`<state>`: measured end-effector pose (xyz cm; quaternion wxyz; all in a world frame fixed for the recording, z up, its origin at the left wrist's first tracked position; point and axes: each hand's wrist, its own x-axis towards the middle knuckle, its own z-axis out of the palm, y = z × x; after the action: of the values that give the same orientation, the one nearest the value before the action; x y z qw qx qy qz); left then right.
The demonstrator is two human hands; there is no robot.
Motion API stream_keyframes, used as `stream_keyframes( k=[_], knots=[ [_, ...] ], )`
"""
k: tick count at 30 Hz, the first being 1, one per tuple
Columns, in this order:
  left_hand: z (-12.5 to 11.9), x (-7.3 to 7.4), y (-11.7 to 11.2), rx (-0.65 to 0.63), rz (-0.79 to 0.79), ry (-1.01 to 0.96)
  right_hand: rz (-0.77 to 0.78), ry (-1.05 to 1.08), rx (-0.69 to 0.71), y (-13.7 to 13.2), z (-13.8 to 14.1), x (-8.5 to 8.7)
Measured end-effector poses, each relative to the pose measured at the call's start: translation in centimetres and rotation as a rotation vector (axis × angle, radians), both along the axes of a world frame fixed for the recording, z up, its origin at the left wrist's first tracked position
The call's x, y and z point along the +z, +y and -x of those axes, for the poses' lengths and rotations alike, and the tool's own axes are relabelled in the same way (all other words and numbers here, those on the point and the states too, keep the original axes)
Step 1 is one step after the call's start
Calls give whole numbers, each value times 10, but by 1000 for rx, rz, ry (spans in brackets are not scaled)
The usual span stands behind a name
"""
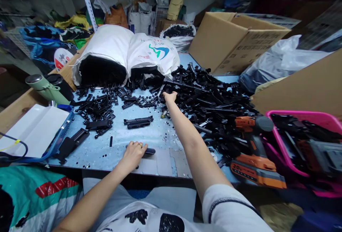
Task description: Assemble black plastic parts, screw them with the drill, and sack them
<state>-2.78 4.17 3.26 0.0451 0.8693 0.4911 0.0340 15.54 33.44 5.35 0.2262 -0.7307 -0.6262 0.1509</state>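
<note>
My left hand (134, 155) rests near the front edge of the blue table, its fingers closed over a slim black plastic part (151, 151) whose rounded end sticks out to the right. With the arm stretched forward, my right hand (170, 97) touches the left edge of a large heap of black plastic parts (203, 93); its fingertips are hidden among the pieces. A longer black folded part (138, 122) lies between the hands and the white sacks. Small black parts (100, 107) are heaped on the left. A tiny black strip (111, 141) lies left of my left hand.
Two white sacks (107, 43) spill black parts at the back. An orange cordless drill (253, 150) stands at right by a pink basket (315, 114). A cardboard box (221, 43) stands behind the heap. At left are a green flask (46, 88) and a blue tray (62, 128).
</note>
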Motion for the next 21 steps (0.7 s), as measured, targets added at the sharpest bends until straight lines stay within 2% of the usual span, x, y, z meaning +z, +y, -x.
stream_keyframes(
  k=[4, 7, 10, 11, 13, 17, 19, 21],
  knots=[
    [4, -9, -5, 69, -16, -6, 142, 294, 135, -59, -18, -8],
    [-3, -16, -2, 30, 31, -42, 241, 472, 228, -121, -40, -13],
    [-8, -21, 1, -15, 68, -70, 400, 752, 400, -181, -63, -12],
    [-9, -21, 3, -13, 75, -77, 455, 785, 472, -198, -70, -10],
    [-8, -20, 5, -2, 93, -100, 502, 642, 635, -227, -79, -5],
    [-7, -13, 11, -33, 164, -144, 380, 22, 974, -265, -77, 2],
    [-8, -10, 13, -43, 203, -153, 321, -222, 1038, -275, -70, 0],
    [-10, -7, 14, -47, 232, -159, 273, -381, 1044, -279, -62, -4]
  ],
)
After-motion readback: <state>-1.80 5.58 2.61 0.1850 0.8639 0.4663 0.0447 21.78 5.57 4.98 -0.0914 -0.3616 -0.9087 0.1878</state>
